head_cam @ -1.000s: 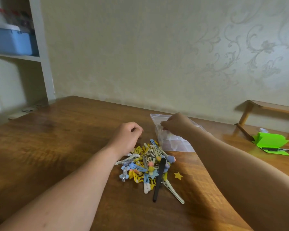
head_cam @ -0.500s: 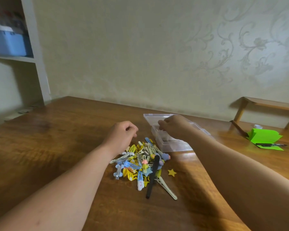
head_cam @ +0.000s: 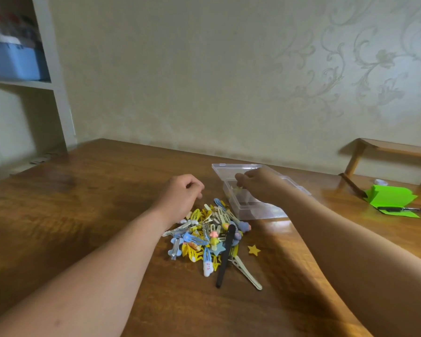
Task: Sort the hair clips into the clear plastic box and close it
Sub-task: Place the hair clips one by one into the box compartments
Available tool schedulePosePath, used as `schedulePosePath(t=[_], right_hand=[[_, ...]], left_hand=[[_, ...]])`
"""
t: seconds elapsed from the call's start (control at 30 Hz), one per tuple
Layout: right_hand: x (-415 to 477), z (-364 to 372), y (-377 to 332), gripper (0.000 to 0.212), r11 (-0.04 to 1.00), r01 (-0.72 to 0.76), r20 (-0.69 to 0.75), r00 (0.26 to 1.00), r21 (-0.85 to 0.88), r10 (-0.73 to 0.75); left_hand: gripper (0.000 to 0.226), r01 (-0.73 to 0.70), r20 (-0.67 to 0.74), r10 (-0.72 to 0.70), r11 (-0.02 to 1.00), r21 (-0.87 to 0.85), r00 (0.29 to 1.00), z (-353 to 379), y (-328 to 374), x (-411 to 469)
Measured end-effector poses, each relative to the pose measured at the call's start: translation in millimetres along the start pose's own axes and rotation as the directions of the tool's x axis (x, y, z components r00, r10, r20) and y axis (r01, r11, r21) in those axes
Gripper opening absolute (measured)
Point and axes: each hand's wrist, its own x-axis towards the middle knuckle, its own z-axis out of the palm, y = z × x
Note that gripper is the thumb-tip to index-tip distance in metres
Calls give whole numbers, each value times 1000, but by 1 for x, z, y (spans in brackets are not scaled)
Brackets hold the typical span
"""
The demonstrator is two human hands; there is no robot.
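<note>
A heap of several hair clips (head_cam: 210,235) in yellow, blue, pink and cream lies on the wooden table (head_cam: 83,215); a long black clip (head_cam: 225,256) and a cream clip (head_cam: 247,272) stick out toward me. Behind the heap on its right stands the clear plastic box (head_cam: 255,210), its lid (head_cam: 223,169) folded back open. My right hand (head_cam: 257,182) reaches over the box, fingertips pinched on a small yellow hair clip (head_cam: 237,189) just inside it. At the heap's far left edge rests my left hand (head_cam: 180,193), fingers curled in with nothing visible in them.
A loose yellow star (head_cam: 253,250) lies right of the heap. At the far right, green paper (head_cam: 391,199) with a black pen (head_cam: 399,209) on it sits below a small wooden stand (head_cam: 384,148). A white shelf unit (head_cam: 56,76) holding a blue bin (head_cam: 12,60) stands on the left.
My view has drifted slightly. My right hand stays pinched over the open box and has dipped a little into it. My left hand remains curled behind the heap.
</note>
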Motion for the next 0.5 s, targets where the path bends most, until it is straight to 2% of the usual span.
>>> schedulePosePath(t=[0.1,0.2,0.33,0.43,0.5], right_hand=[[-5,4,-6,43,998,15,13,1000,-56,-15],[-3,11,-14,44,995,-41,-43,998,-91,37],[-3,12,-23,45,996,-64,-142,988,-55,55],[-24,-4,-29,42,998,33,-260,965,-47,-44],[-53,-14,-30,33,990,143,-243,960,-11,-141]], left_hand=[[24,0,2,0,1000,0,1000,0,1,-1],[24,2,4,-2,1000,1,1000,0,2,-1],[24,-1,1,1,1000,0,1000,0,0,-1],[25,-8,3,8,1000,-7,1000,-1,-1,0],[26,0,7,0,1000,-21,1000,-1,-1,0]])
